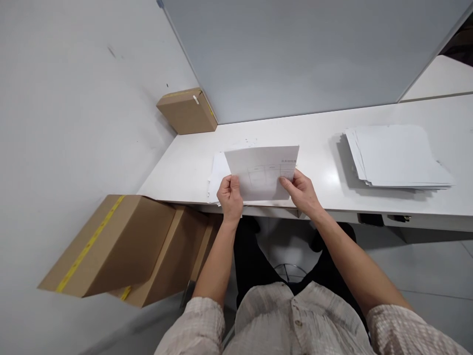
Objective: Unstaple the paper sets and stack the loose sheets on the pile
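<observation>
A sheet of paper (258,167) with faint printed lines and a table-like grid is held up over the front edge of the desk. My left hand (230,197) grips its left edge, fingers curled and thumb on top. On the right edge, my right hand (301,191) pinches the sheet, thumb on the near face and fingers behind. Whether it is one sheet or a few together I cannot tell. Behind and left of it, other white papers (217,172) lie on the desk, partly hidden by the held sheet.
A thick paper stack (395,155) lies on the white desk (318,133) to the right. One cardboard box (190,113) stands in the back left corner against a grey panel (295,54). Larger taped cardboard boxes (121,246) are piled left of my legs.
</observation>
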A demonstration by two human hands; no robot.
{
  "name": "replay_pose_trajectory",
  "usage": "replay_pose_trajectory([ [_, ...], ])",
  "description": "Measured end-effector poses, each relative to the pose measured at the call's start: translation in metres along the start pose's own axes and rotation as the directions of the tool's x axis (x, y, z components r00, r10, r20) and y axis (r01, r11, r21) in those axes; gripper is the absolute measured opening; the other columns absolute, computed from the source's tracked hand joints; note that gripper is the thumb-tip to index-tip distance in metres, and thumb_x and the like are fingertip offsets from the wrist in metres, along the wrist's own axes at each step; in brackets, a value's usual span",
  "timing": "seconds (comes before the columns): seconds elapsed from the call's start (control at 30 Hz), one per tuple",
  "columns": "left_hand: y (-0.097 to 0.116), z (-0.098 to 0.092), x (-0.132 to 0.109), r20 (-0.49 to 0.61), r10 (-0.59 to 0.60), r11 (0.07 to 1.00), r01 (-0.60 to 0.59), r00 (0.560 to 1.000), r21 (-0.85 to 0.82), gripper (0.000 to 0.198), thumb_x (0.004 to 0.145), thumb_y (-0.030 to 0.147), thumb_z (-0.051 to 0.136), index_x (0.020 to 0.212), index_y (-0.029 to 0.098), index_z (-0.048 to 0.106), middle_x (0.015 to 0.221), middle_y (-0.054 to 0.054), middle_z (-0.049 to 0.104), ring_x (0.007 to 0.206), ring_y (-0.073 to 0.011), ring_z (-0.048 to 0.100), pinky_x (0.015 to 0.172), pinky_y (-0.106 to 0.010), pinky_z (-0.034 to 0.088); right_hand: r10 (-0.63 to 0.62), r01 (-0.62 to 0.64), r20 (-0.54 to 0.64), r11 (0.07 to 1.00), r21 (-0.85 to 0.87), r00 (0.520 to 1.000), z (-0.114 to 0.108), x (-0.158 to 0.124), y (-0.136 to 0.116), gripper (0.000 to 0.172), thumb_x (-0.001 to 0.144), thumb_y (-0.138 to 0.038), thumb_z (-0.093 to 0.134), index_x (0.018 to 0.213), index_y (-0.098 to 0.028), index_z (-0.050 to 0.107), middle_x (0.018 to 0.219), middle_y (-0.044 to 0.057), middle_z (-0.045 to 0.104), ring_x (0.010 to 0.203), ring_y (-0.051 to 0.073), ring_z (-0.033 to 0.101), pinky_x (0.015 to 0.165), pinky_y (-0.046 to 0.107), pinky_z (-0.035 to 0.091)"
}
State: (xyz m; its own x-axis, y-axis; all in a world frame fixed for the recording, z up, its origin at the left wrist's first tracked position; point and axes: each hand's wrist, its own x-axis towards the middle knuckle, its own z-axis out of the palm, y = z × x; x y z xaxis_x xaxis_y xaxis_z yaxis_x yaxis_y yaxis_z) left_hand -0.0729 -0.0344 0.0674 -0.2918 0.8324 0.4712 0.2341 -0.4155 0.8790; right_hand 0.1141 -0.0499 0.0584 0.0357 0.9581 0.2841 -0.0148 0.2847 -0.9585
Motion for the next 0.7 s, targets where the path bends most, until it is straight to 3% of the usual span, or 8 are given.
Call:
replay_pose_trajectory([
  [0.17, 0.007, -0.004, -0.028, -0.032, 0.023, 0.987, -0.018, 0.999, 0.158, 0.03, 0.088, 0.041, 0.047, 0.07, 0.017, 0.05, 0.06, 0.003, 0.042, 0.058, -0.0085, 0.038, 0.056, -0.02, 0.034, 0.16, -0.159, 0.002, 0.987, -0.034, 0.987, -0.004, -0.043, -0.009, 0.03, 0.085, -0.039, 0.054, 0.111, -0.024, 0.059, 0.108, 0.005, 0.065, 0.098, 0.023, 0.06, 0.078, 0.035, 0.05],
  [0.3, -0.01, -0.007, -0.071, 0.075, -0.157, 0.967, 0.137, 0.985, 0.217, 0.029, 0.088, 0.039, 0.046, 0.07, 0.017, 0.05, 0.06, 0.004, 0.043, 0.058, -0.0088, 0.04, 0.056, -0.02, 0.035, 0.288, -0.29, -0.045, 0.955, -0.063, 0.957, -0.009, -0.092, 0.008, 0.035, 0.084, -0.04, 0.055, 0.115, -0.024, 0.058, 0.116, 0.007, 0.063, 0.103, 0.025, 0.06, 0.083, 0.037, 0.049],
  [0.4, -0.022, -0.008, -0.096, 0.279, -0.321, 0.925, 0.236, 0.905, 0.298, 0.031, 0.088, 0.04, 0.046, 0.068, 0.017, 0.051, 0.058, 0.004, 0.044, 0.056, -0.0086, 0.04, 0.053, -0.02, 0.033, 0.42, -0.429, -0.131, 0.902, -0.054, 0.898, -0.02, -0.124, 0.021, 0.038, 0.083, -0.042, 0.055, 0.115, -0.022, 0.059, 0.116, 0.008, 0.064, 0.103, 0.027, 0.06, 0.085, 0.039, 0.049],
  [0.47, -0.023, -0.006, -0.103, 0.4, -0.364, 0.907, 0.223, 0.841, 0.356, 0.033, 0.087, 0.041, 0.046, 0.066, 0.017, 0.052, 0.057, 0.004, 0.046, 0.054, -0.0084, 0.041, 0.052, -0.02, 0.033, 0.512, -0.519, -0.171, 0.855, 0.003, 0.842, -0.031, -0.138, 0.023, 0.04, 0.081, -0.044, 0.057, 0.113, -0.02, 0.06, 0.114, 0.009, 0.065, 0.101, 0.027, 0.062, 0.083, 0.039, 0.05],
  [0.57, -0.018, 0.005, -0.096, 0.494, -0.297, 0.914, 0.092, 0.817, 0.396, 0.03, 0.088, 0.038, 0.045, 0.07, 0.018, 0.057, 0.06, 0.003, 0.054, 0.055, -0.0088, 0.047, 0.056, -0.021, 0.037, 0.608, -0.607, -0.218, 0.791, 0.08, 0.764, -0.049, -0.148, 0.017, 0.042, 0.076, -0.046, 0.062, 0.109, -0.02, 0.061, 0.109, 0.009, 0.068, 0.093, 0.026, 0.065, 0.076, 0.037, 0.053],
  [0.7, -0.02, 0.034, -0.069, 0.501, -0.003, 0.928, -0.184, 0.865, 0.324, 0.02, 0.089, 0.031, 0.046, 0.088, 0.018, 0.062, 0.082, -0.003, 0.066, 0.075, -0.0133, 0.058, 0.073, -0.025, 0.045, 0.64, -0.631, -0.274, 0.764, 0.132, 0.718, -0.067, -0.146, 0.008, 0.042, 0.074, -0.045, 0.065, 0.108, -0.021, 0.061, 0.104, 0.008, 0.07, 0.087, 0.025, 0.067, 0.07, 0.036, 0.055],
])
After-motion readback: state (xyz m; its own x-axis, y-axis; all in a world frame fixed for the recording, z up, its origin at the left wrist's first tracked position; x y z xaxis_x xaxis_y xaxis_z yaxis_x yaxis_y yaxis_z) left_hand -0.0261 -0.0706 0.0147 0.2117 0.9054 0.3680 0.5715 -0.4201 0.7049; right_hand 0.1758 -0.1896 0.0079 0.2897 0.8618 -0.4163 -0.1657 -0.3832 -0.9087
